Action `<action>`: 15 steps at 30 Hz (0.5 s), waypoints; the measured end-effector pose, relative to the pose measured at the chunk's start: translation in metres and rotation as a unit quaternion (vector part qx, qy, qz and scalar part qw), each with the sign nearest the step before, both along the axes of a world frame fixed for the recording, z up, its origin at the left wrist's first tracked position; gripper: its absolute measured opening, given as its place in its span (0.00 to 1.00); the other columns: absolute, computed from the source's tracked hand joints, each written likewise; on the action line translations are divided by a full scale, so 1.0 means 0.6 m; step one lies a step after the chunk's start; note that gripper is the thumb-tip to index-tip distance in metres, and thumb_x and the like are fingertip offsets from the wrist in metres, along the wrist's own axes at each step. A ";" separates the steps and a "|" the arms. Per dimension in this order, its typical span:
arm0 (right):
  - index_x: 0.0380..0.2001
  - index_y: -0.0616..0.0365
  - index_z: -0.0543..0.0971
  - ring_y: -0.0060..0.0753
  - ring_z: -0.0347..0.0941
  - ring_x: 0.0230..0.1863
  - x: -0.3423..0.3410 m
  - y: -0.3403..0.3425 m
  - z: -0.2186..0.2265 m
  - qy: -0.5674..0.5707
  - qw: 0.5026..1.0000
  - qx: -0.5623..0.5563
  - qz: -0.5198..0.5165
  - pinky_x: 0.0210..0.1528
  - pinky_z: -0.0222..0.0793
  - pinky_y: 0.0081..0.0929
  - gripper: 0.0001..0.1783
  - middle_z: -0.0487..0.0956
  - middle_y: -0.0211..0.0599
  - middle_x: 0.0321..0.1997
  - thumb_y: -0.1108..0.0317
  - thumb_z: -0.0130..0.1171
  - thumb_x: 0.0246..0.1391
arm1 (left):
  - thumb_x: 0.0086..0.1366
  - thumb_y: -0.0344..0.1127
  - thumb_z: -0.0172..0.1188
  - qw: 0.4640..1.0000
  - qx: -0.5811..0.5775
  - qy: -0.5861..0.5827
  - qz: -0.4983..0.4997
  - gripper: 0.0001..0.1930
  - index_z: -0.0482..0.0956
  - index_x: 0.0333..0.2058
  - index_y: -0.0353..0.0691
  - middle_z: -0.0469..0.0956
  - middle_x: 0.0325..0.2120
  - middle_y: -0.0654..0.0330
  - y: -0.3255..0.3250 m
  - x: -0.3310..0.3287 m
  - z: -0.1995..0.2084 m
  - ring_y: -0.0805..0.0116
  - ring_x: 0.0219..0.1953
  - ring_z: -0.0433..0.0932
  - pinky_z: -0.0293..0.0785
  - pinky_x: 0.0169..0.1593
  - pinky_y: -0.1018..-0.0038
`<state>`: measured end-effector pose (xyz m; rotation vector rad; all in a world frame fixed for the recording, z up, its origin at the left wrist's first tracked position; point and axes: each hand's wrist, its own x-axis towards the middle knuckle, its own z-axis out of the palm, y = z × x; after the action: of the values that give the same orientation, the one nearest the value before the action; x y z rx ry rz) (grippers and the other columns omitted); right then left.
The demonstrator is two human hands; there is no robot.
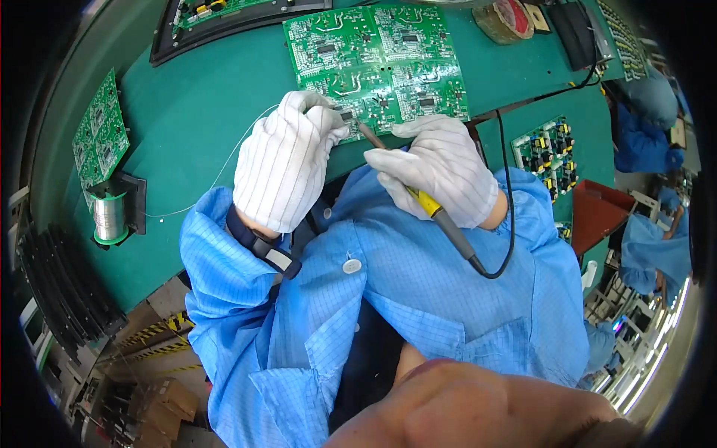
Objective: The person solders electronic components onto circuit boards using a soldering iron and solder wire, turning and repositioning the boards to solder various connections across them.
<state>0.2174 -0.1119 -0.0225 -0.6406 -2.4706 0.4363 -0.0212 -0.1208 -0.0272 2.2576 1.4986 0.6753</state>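
Note:
A panel of green circuit boards point(366, 63) lies on the table in front of me. My right hand point(441, 168), in a white striped glove, is closed round a soldering iron point(426, 201) with a yellow and grey handle. The iron's tip reaches the near edge of the panel, left of its middle. My left hand point(287, 160), gloved the same way, is pinched at the panel's near left corner. A thin solder wire point(228, 160) runs from a spool point(110, 218) at the left to this hand; its end is hidden by the fingers.
Another green board panel point(102, 134) stands tilted at the left. A black tray point(246, 19) with a board is at the back. Tape rolls point(504, 19) lie back right. The iron's black cord point(510, 201) loops past my right wrist. Populated boards point(547, 158) and a red bin point(597, 213) are at right.

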 end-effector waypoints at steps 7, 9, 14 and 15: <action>0.46 0.53 0.78 0.33 0.75 0.28 -0.002 0.009 0.002 0.008 1.000 0.001 0.012 0.46 0.71 0.35 0.19 0.79 0.25 0.28 0.72 0.65 0.48 | 0.62 0.33 0.64 1.000 -0.019 0.000 0.002 0.06 0.80 0.37 0.43 0.77 0.42 0.56 -0.002 0.001 0.004 0.52 0.41 0.80 0.78 0.43 0.60; 0.46 0.53 0.79 0.34 0.75 0.29 -0.001 0.011 -0.001 0.024 0.999 0.003 -0.027 0.43 0.69 0.34 0.20 0.80 0.27 0.30 0.72 0.65 0.47 | 0.61 0.28 0.63 0.999 -0.050 0.009 0.004 0.07 0.79 0.39 0.43 0.78 0.45 0.54 0.000 0.003 0.006 0.50 0.45 0.79 0.76 0.47 0.59; 0.47 0.52 0.79 0.36 0.77 0.34 -0.002 0.007 -0.003 0.042 0.998 -0.014 -0.044 0.45 0.68 0.33 0.20 0.81 0.30 0.34 0.70 0.63 0.48 | 0.61 0.28 0.63 0.999 -0.045 0.009 -0.002 0.07 0.78 0.39 0.43 0.78 0.45 0.53 0.001 0.002 0.006 0.50 0.45 0.79 0.76 0.47 0.58; 0.48 0.52 0.79 0.37 0.77 0.35 0.001 0.007 -0.005 0.031 0.999 -0.012 -0.033 0.45 0.68 0.33 0.20 0.81 0.31 0.36 0.69 0.63 0.48 | 0.62 0.28 0.63 0.999 -0.047 0.002 -0.005 0.07 0.78 0.39 0.43 0.78 0.45 0.53 0.001 0.001 0.006 0.50 0.45 0.79 0.76 0.47 0.58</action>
<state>0.2182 -0.1077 -0.0258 -0.7074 -2.3820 0.4544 -0.0205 -0.1201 -0.0234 2.1953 1.4876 0.5854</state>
